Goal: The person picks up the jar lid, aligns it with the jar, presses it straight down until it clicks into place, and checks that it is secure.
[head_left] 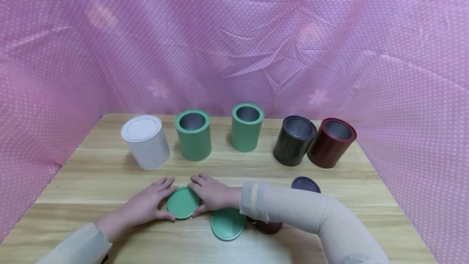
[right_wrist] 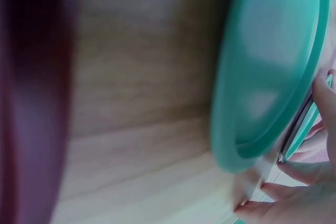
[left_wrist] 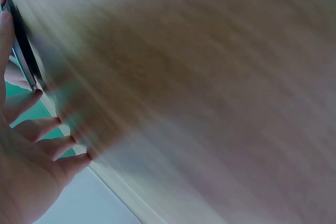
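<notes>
Between my two hands a round green lid [head_left: 183, 203] sits at or just above the tabletop. My left hand [head_left: 143, 204] holds its left edge between thumb and forefinger, the other fingers spread. On the opposite edge my right hand [head_left: 214, 195] grips the same lid, thumb at the near side and fingers at the far side. Seen edge-on in the left wrist view, the lid [left_wrist: 23, 51] runs between thumb and forefinger. A second green lid [head_left: 227, 224] lies near my right wrist and looms large in the right wrist view.
Along the back stand a white can [head_left: 150, 150] with its lid on, two open green cans [head_left: 195, 144] [head_left: 246, 135], an open dark can [head_left: 291, 148] and an open dark red can [head_left: 327, 150]. A dark lid [head_left: 305, 183] and dark red lid [head_left: 269, 227] are partly hidden by my right sleeve.
</notes>
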A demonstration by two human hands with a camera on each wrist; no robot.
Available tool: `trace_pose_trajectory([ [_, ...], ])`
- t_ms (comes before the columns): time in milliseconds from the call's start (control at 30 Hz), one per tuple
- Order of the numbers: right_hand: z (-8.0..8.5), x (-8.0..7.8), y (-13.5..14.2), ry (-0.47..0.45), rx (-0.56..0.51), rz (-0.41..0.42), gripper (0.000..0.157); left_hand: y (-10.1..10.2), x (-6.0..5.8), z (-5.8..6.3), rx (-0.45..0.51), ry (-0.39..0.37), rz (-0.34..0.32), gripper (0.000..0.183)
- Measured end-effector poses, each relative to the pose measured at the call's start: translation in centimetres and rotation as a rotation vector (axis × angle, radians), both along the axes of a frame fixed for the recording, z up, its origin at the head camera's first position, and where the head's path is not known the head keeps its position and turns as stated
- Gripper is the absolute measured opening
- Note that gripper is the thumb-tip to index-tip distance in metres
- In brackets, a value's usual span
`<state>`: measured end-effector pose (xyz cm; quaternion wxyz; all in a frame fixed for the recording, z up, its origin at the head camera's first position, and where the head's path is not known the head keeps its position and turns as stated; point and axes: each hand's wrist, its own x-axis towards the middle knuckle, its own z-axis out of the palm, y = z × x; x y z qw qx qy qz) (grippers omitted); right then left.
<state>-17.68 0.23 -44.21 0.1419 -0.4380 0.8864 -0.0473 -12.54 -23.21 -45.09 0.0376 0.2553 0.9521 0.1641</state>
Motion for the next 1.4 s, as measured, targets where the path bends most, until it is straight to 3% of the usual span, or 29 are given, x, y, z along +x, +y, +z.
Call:
trace_pose_trajectory([
  [300, -0.1, -0.1, 1.0, -0.063, -0.053, 0.027, 0.084, 0.7, 0.6, 0.1, 0.058, -0.035, 0.004, 0.092],
  [533, -0.1, -0.5, 1.8, -0.129, -0.192, 0.036, 0.083, 1.3, 0.9, 0.6, 0.108, -0.047, 0.047, 0.092],
  [833, 1.3, -0.9, 2.7, -0.195, -0.307, 0.005, 0.087, 1.9, 1.0, 2.1, 0.155, -0.016, 0.082, 0.086],
  [1133, 2.1, -1.4, 3.3, -0.259, -0.398, 0.008, 0.087, 2.1, 1.1, 2.4, 0.245, -0.038, 0.121, 0.089],
  [1400, 3.5, -2.1, 3.6, -0.291, -0.481, 0.004, 0.088, 2.2, 0.5, 3.7, 0.274, 0.034, 0.095, 0.083],
])
